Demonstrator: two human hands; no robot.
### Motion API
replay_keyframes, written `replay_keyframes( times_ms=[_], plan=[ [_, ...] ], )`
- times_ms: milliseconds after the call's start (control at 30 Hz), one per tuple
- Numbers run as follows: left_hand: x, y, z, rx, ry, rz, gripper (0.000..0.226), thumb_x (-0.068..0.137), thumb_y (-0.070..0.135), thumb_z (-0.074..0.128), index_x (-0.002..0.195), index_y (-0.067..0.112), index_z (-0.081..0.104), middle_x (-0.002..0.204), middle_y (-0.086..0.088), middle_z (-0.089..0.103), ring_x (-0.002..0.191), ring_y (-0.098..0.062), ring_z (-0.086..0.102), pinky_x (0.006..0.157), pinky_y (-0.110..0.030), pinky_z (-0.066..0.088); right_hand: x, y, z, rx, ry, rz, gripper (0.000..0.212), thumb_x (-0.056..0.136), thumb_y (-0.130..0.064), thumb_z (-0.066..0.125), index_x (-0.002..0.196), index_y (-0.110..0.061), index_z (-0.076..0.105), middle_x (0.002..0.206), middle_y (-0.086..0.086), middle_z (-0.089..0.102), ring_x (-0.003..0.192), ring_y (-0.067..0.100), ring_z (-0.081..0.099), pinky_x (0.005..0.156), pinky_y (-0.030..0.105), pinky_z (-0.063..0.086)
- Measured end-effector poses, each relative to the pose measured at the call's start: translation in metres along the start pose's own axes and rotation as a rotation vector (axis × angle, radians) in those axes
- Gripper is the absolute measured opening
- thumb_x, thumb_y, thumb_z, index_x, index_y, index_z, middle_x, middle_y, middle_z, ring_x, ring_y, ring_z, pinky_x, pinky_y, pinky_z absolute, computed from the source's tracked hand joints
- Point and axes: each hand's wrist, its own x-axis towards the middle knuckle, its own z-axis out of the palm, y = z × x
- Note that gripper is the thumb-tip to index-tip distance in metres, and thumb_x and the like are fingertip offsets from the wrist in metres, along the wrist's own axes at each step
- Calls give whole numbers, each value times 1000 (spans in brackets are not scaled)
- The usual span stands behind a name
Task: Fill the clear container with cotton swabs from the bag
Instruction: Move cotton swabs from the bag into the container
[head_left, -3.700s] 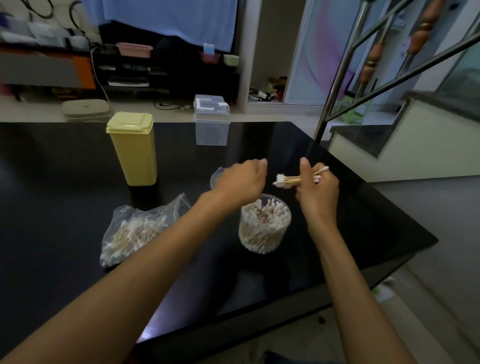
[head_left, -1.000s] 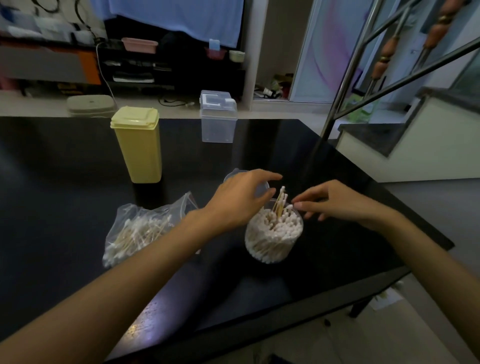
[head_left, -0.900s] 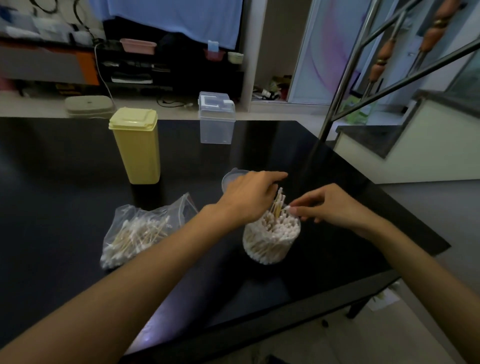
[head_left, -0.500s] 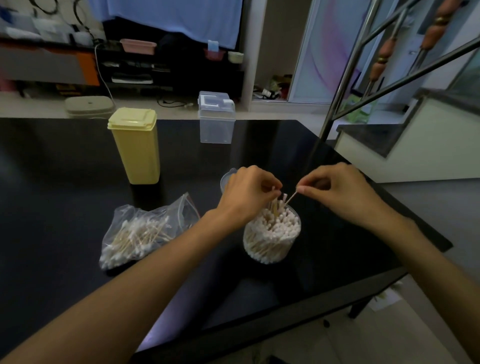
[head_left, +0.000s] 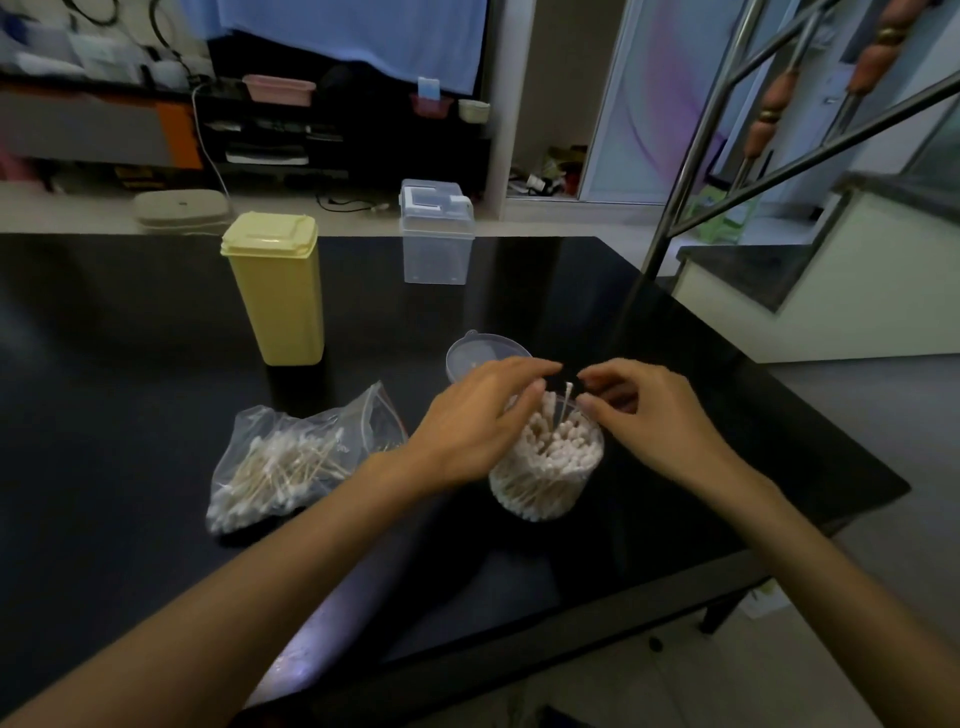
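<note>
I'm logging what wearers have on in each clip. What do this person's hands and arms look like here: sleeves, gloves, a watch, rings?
Both forearms are bare right up to the frame edge, with no sleeve showing. The left hand and the right hand wear no gloves. No watch, strap or bracelet shows at either wrist, and no rings on the visible fingers, though the dim light could hide a thin one.

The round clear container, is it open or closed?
Open: the clear container has swab tips showing above its rim, and its lid lies behind it.
</note>
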Motion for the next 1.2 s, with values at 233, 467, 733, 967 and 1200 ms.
replay_keyframes(
  times_ms=[233, 467, 733, 967, 1200],
  plan=[
    [-17, -18, -2, 394, -326, 167, 63, 91, 45, 6, 151, 27, 9, 158, 9, 8, 140, 6, -2, 113, -19, -7, -26, 2, 14, 31, -277, -57, 48, 101, -33, 27, 148, -29, 20, 155, -16, 20, 136, -10, 16, 113, 15, 11],
    [-16, -10, -1, 364, -232, 165, 65, 91, 46, 12, 152, 23, 9, 159, 8, 6, 143, -1, 6, 112, -17, -5, -36, 6, 16, 56, -339, -59, 48, 100, -40, 24, 147, -35, 13, 154, -23, 11, 137, -14, 6, 117, 18, 6],
    [-17, -12, 11, 473, -278, 188, 62, 96, 44, 9, 151, 17, 5, 160, 2, 5, 145, -4, 0, 116, -26, -6, -54, 0, 20, 397, -322, 120, 55, 97, -43, 27, 148, -33, 7, 154, -24, 5, 137, -14, 6, 113, 16, 6],
    [-17, -7, -1, 210, -222, 76, 50, 103, 33, 21, 151, 18, 12, 159, 5, 6, 144, -2, -1, 115, -20, -6, -18, -16, 22, 182, -311, 129, 50, 102, -38, 24, 149, -24, 17, 159, -10, 6, 144, 4, 2, 118, 27, 4],
    [-81, -34, -89, 386, 397, -133, 18, 89, 28, 57, 106, 28, 62, 106, 10, 61, 102, -12, 55, 77, -28, 44, -14, -92, 29, 290, 110, 6, 25, 95, -24, 51, 118, -19, 60, 114, -2, 61, 101, 9, 57, 88, 24, 45]
  ],
)
